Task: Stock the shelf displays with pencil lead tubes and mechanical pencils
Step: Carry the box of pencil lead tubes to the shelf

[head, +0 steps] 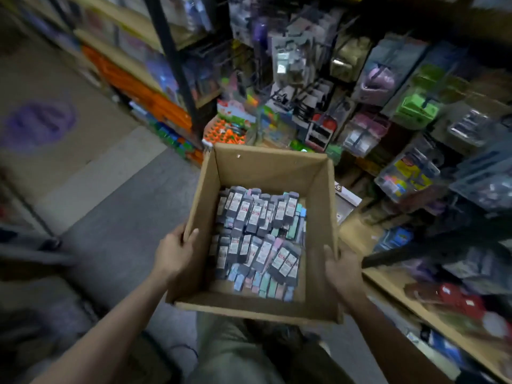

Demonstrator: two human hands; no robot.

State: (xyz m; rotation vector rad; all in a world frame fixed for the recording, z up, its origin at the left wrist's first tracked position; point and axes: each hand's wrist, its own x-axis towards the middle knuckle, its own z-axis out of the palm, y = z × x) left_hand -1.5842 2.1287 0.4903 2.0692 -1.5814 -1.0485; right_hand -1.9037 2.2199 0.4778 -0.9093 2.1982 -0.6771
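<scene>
You carry one open brown cardboard box [266, 173] in front of you, above the grey floor [124, 217], with a hand on each side wall. Your left hand [174, 252] grips the left wall near the box's near-left corner, thumb hooked over the rim and the fingers hidden outside. Your right hand [342, 268] grips the right wall near the near-right corner in the same way. Holding two opposite walls low and near you keeps the box level, so the load does not slide, and leaves its open top facing you for picking.

The stock is still in the box: small carded packs with dark fronts and pastel backs [259, 239] lie flat on its bottom in two rough rows, overlapping, pressed toward the right wall. They are too many and too blurred to count; several dozen is my judgement. Whether they hold leads or pencils, I cannot tell.

The crowded peg-and-shelf display of packaged stationery [388, 92] stands just beyond the box's far edge, so nothing is stocked yet.
</scene>
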